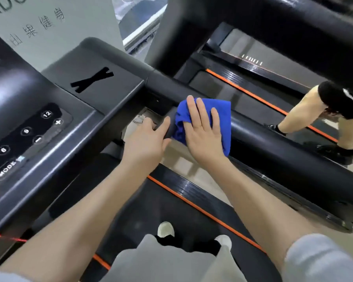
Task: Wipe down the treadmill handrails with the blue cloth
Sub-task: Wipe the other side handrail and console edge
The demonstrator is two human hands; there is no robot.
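The blue cloth [222,110] lies bunched over the thick black right handrail [273,147] of the treadmill, near where the rail meets the console. My right hand [204,129] presses flat on the cloth with straight, spread fingers. My left hand [147,139] sits just left of the cloth, below the rail's inner end. Its thumb touches the rail's near side and its fingers curl under the console edge, their tips hidden.
The console [49,127] with speed buttons fills the left. My feet [166,228] stand on the belt with its orange stripe [192,204]. Another person's legs [306,117] move on the neighbouring treadmill at right. A white banner [55,23] stands behind.
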